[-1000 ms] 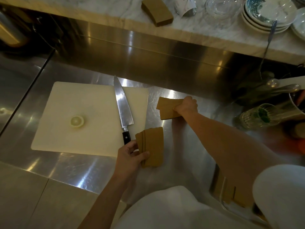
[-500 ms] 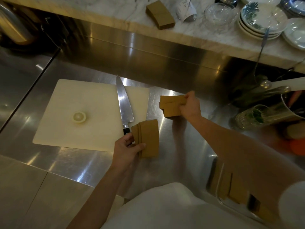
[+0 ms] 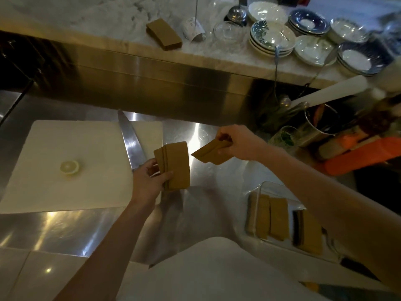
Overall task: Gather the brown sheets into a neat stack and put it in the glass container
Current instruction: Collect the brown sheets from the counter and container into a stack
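Brown sheets in both my hands: my left hand [image 3: 149, 181] pinches a small stack of brown sheets [image 3: 174, 165] over the right edge of the cutting board [image 3: 65, 148], thumb on top. My right hand [image 3: 235, 142] grips a few more sheets [image 3: 211, 154], held tilted above the steel counter [image 3: 206, 203], just right of the stack. Near right sits the glass container [image 3: 282, 190], sheets standing inside it. A knife [image 3: 130, 140] lies on the board, and a lemon slice [image 3: 69, 167] further left.

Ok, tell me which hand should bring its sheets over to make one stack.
Probably the right hand: its few sheets are already lifted and angled toward the bigger stack the left hand holds.
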